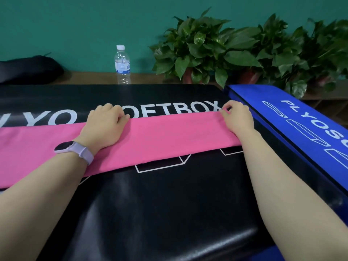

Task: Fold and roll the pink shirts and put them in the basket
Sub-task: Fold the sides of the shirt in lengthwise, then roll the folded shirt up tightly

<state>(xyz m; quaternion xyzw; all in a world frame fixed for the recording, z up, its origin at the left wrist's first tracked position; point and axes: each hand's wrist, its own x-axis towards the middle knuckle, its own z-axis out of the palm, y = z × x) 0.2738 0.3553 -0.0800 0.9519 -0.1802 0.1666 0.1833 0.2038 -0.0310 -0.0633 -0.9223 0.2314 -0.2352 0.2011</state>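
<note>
A long folded pink shirt [150, 136] lies across the black plyo box [160, 204], its left end cut off. Left hand [105, 127] and right hand [237, 117] curl over its far edge, fingertips hidden.

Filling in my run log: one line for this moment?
shirt: folded strip on black box | left hand, right hand: grip far edge | basket: unseen

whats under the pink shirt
The pink shirt lies on a black padded box with white lettering and line drawings. The cloth covers the bottoms of the letters and part of the drawings.
</note>
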